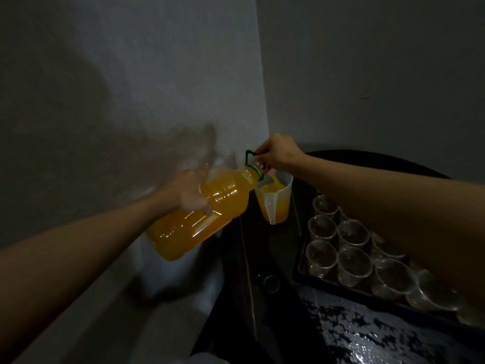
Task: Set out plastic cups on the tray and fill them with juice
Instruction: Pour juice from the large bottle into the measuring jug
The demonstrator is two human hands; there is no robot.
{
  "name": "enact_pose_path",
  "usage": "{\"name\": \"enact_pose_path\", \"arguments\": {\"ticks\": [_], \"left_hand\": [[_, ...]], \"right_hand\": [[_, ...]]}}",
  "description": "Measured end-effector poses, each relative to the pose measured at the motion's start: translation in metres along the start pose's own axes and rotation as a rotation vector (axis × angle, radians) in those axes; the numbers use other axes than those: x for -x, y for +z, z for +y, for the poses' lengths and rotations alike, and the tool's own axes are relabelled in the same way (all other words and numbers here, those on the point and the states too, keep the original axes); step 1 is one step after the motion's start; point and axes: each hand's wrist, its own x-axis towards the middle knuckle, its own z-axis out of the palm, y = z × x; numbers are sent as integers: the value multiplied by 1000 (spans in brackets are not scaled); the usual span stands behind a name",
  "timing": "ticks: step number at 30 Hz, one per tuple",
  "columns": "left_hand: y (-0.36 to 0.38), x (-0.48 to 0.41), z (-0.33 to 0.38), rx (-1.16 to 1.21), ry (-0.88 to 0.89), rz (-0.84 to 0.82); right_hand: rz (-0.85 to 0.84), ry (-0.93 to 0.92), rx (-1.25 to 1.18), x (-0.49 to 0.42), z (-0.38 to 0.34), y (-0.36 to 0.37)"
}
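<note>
A large clear plastic bottle of orange juice (199, 219) is held tilted over the dark counter (270, 248), its body gripped from the side by the left hand (193, 191) and the green carrying handle at its neck pinched by the right hand (278, 156). Juice is being poured from the mouth into a translucent plastic jug with a spout (274, 203), judged to be roughly half full. The setting-out appears done: clear plastic cups (353, 233) are stood in rows on the dark rectangular tray (300, 266), near the jug, though some are hidden by the right forearm. None that can be seen holds juice, so the filling of every cup is left. A green screw cap (271, 283) is seen lying on the counter beside the tray
</note>
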Motion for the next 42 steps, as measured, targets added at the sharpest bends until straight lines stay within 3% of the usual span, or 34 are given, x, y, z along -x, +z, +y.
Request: {"name": "enact_pose_path", "arguments": {"ticks": [42], "left_hand": [[-28, 10, 13, -26, -17, 11]], "right_hand": [[47, 4, -43, 6, -8, -13]]}}
